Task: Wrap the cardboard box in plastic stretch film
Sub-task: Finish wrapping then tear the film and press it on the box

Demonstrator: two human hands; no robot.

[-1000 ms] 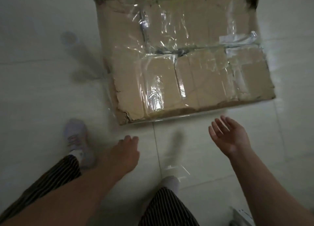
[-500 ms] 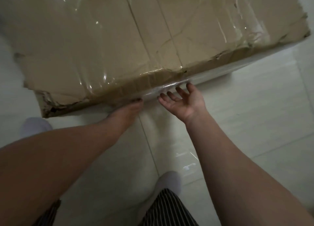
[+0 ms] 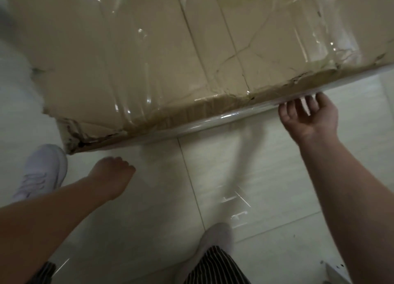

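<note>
On the pale tiled floor [image 3: 266, 187] sits the large brown cardboard box [image 3: 170, 59], its top and near edge covered in clear, shiny plastic stretch film [image 3: 213, 121]. The right hand [image 3: 311, 117], palm up with fingers straight, touches the film-wrapped lower edge near the box's right end, grasping nothing. The left hand [image 3: 110, 175] hangs near the torn left corner, apart from the box, fingers loosely curled and empty. 1 white shoe [image 3: 42, 172] stands beside it.

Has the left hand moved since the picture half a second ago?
Yes. The left hand has drawn back from the near edge of the cardboard box toward the person, and now lies further left of the floor's grout line.
</note>
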